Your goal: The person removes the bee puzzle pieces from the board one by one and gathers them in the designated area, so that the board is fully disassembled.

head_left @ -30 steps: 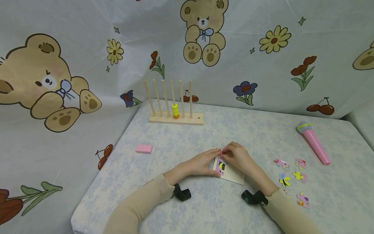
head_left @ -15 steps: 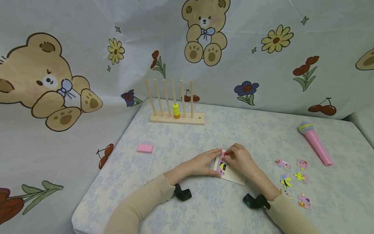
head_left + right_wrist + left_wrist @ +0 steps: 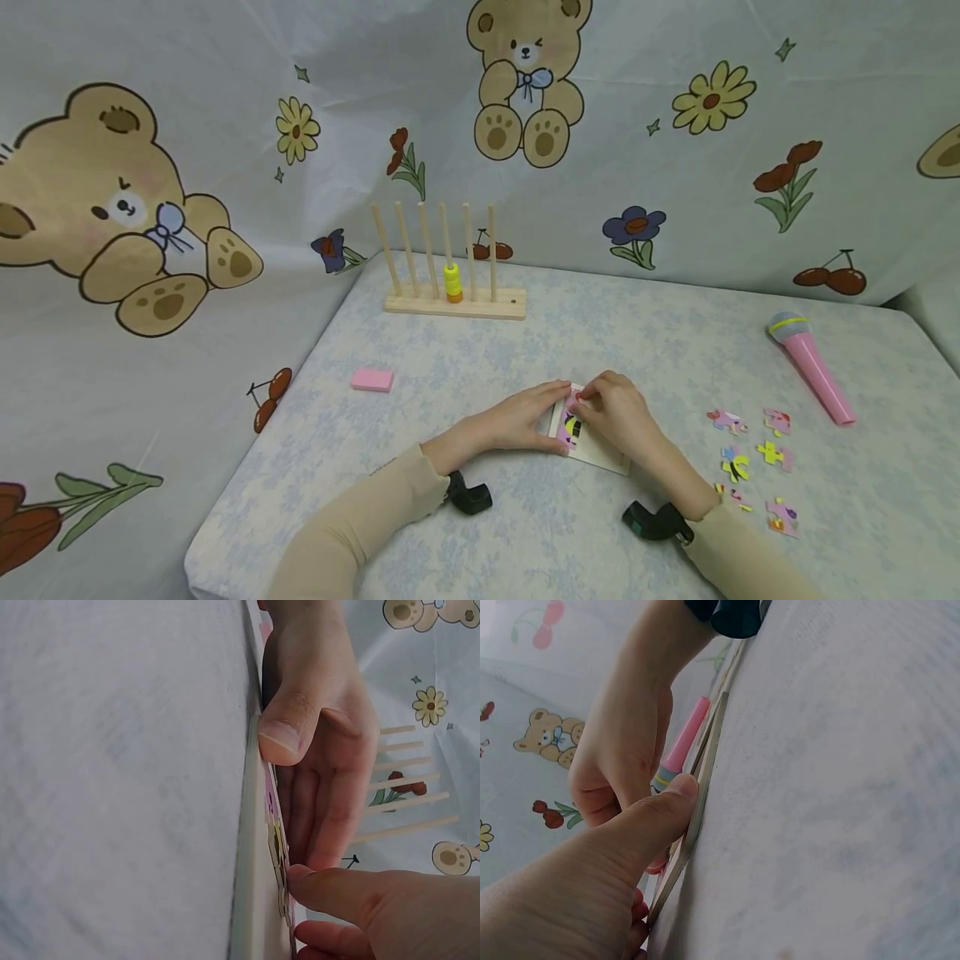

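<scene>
A pale wooden puzzle board (image 3: 603,458) lies on the table in front of me, with pink and yellow puzzle pieces (image 3: 569,430) along its left side. My left hand (image 3: 517,423) holds that side, thumb at the near corner and fingers at the far one. In the left wrist view its thumb (image 3: 676,801) rests on the board's edge. My right hand (image 3: 618,412) pinches a pinkish-red puzzle piece (image 3: 578,397) over the board's far left part. The right wrist view shows the right thumb (image 3: 304,879) against the pieces; the fingers mostly cover the held one.
Several loose puzzle pieces (image 3: 771,453) lie to the right of the board. Behind them is a pink toy microphone (image 3: 816,379). A wooden peg stand (image 3: 480,308) with yellow and orange rings stands at the back, and a pink block (image 3: 372,381) lies at the left.
My right hand has shifted very slightly right and nearer to me, its fingertips staying at the same piece. The left hand keeps its hold on the board.
</scene>
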The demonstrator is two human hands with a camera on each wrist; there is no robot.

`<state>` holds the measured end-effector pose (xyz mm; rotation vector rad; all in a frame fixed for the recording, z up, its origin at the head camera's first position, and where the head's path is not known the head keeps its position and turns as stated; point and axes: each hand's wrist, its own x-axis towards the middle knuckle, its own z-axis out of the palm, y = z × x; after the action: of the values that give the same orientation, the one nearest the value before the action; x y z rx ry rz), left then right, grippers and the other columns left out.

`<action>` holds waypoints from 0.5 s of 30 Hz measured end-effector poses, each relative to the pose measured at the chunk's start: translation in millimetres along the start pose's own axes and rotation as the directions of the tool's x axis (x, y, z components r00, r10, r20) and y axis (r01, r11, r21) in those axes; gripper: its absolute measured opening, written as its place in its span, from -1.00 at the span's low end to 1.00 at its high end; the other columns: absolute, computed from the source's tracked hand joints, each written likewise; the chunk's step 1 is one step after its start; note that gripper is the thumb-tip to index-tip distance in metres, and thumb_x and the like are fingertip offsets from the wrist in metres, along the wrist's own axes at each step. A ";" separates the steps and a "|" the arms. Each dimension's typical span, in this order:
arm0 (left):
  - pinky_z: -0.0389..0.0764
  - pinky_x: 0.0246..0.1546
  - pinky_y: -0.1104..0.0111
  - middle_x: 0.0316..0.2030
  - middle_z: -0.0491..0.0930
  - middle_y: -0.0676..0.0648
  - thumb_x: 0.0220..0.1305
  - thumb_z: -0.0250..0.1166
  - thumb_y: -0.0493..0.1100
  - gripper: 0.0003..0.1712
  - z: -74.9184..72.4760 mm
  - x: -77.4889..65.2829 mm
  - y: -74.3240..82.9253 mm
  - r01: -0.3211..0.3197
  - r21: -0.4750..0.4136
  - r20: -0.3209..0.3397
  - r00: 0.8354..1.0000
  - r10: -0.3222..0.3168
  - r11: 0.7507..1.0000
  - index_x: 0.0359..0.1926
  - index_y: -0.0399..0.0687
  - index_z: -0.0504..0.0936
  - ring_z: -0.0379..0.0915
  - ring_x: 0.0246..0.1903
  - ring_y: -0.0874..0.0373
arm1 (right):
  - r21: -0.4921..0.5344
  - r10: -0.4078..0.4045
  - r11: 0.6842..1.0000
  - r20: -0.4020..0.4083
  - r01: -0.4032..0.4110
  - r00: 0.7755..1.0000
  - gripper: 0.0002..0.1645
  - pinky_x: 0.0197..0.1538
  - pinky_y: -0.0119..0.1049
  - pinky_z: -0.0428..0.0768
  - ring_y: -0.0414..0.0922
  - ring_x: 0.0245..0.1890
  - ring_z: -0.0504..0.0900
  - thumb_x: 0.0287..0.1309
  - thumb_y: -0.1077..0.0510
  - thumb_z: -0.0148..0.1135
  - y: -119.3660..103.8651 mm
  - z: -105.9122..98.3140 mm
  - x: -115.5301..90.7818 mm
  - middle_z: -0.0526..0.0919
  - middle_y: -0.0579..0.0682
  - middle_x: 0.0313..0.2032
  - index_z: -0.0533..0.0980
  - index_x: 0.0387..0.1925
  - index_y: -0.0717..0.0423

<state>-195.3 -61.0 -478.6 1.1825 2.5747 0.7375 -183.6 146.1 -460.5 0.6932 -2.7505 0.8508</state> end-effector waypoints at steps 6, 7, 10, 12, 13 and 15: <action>-0.02 0.32 0.38 0.43 0.00 -0.06 0.10 0.31 0.28 0.09 0.9 0.5 0.2 0.000 0.001 -0.001 1.000 0.000 1.000 0.44 -0.19 0.06 -0.20 0.39 0.23 | -0.014 0.043 0.999 0.003 -0.043 0.999 -0.75 -0.28 -0.11 0.51 -0.03 -0.34 0.49 -0.04 0.19 0.45 -0.1 -2.2 -1.6 0.55 0.05 -0.38 0.60 -0.39 0.31; -0.02 0.32 0.39 0.43 0.00 -0.05 0.09 0.31 0.29 0.09 1.1 0.4 0.0 0.000 0.002 0.000 1.000 0.000 1.000 0.44 -0.19 0.06 -0.20 0.39 0.23 | -0.013 0.052 0.999 0.007 -0.052 0.999 -0.76 -0.28 -0.11 0.51 -0.03 -0.34 0.49 -0.04 0.20 0.44 0.2 -2.4 -1.8 0.55 0.05 -0.38 0.59 -0.40 0.31; -0.02 0.32 0.39 0.43 0.00 -0.04 0.10 0.31 0.29 0.09 1.6 -0.3 0.1 0.001 -0.002 0.005 1.000 -0.001 1.000 0.44 -0.18 0.06 -0.20 0.39 0.23 | -0.005 0.076 0.997 0.018 -0.076 0.997 -0.80 -0.28 -0.13 0.52 -0.05 -0.36 0.49 -0.02 0.22 0.42 1.6 -3.0 -2.5 0.54 0.05 -0.38 0.58 -0.41 0.28; -0.01 0.32 0.39 0.43 0.00 -0.04 0.10 0.31 0.29 0.08 1.7 -0.5 0.3 0.001 -0.004 0.005 1.000 -0.001 1.000 0.44 -0.19 0.06 -0.19 0.39 0.23 | 0.006 0.082 0.997 0.023 -0.083 0.996 -0.81 -0.29 -0.14 0.51 -0.06 -0.37 0.49 -0.01 0.22 0.41 2.3 -3.5 -2.8 0.53 0.05 -0.38 0.58 -0.42 0.28; -0.01 0.32 0.39 0.43 0.00 -0.04 0.10 0.31 0.29 0.08 1.6 -0.5 0.3 0.000 -0.004 0.004 1.000 0.000 1.000 0.44 -0.19 0.06 -0.19 0.39 0.23 | 0.011 0.082 0.997 0.024 -0.083 0.996 -0.81 -0.29 -0.15 0.51 -0.06 -0.37 0.49 -0.01 0.22 0.41 2.6 -3.7 -2.8 0.53 0.05 -0.38 0.58 -0.42 0.28; -0.01 0.32 0.39 0.43 0.01 -0.06 0.10 0.31 0.28 0.08 1.0 -0.3 0.7 -0.004 -0.004 -0.001 1.000 0.004 1.000 0.44 -0.20 0.07 -0.18 0.39 0.21 | 0.023 0.080 0.996 0.026 -0.081 0.996 -0.80 -0.30 -0.16 0.51 -0.06 -0.38 0.49 -0.01 0.22 0.41 3.0 -4.3 -2.6 0.53 0.06 -0.37 0.58 -0.41 0.29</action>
<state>-194.3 -60.5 -479.0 1.1865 2.5710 0.7437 -182.7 151.8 -459.3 0.6045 -2.8117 0.8990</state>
